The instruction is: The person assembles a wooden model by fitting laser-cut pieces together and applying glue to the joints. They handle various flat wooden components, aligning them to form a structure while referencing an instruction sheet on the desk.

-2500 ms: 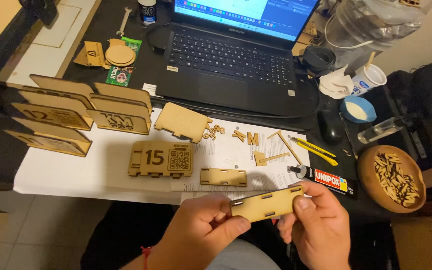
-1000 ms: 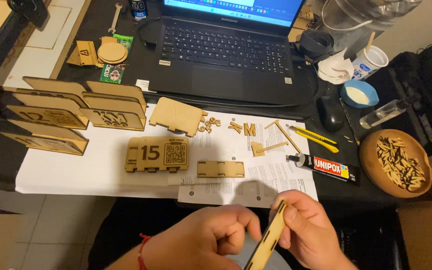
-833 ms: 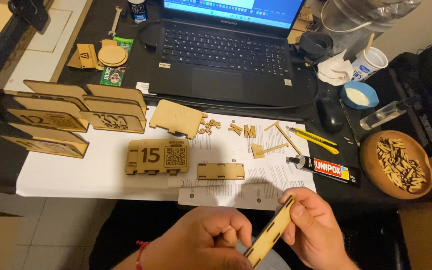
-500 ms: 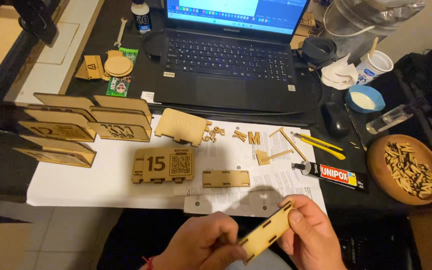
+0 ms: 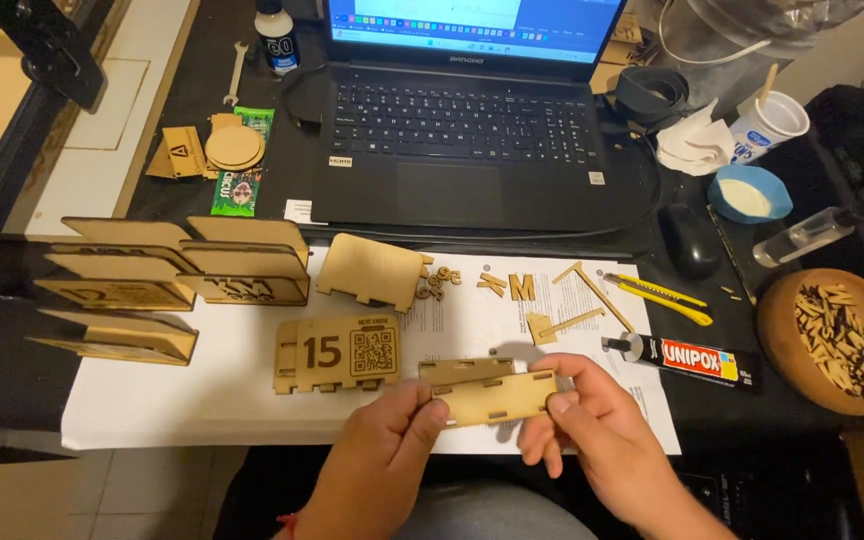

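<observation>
Head view is showing both hands working just in front of the white paper sheet (image 5: pixel 202 400), the landmark here. Left hand (image 5: pixel 382 455) is pinching the left end of a slotted wooden strip (image 5: pixel 492 397), thumb over its near face; right hand (image 5: pixel 592 430) is gripping the right end the same way, fingers closed around it. That strip is being held flat and level above the sheet's near edge, right over a second notched strip (image 5: pixel 467 370) that is lying on the paper.

By my judgement, the person is inspecting or orienting the strip for fitting, and lining its notches up with a mating piece would be asking for a small, careful turn.

On the sheet, left of the strip, an engraved number panel (image 5: pixel 337 352) is lying flat; farther back a plain tabbed panel (image 5: pixel 372 270) is resting. At the sheet's right edge a glue tube (image 5: pixel 687 353) is lying close to the right hand, crowding that side. Bare paper to the left is offering more free room. Beyond the sheet, a laptop (image 5: pixel 462 130) is blocking the far side.
</observation>
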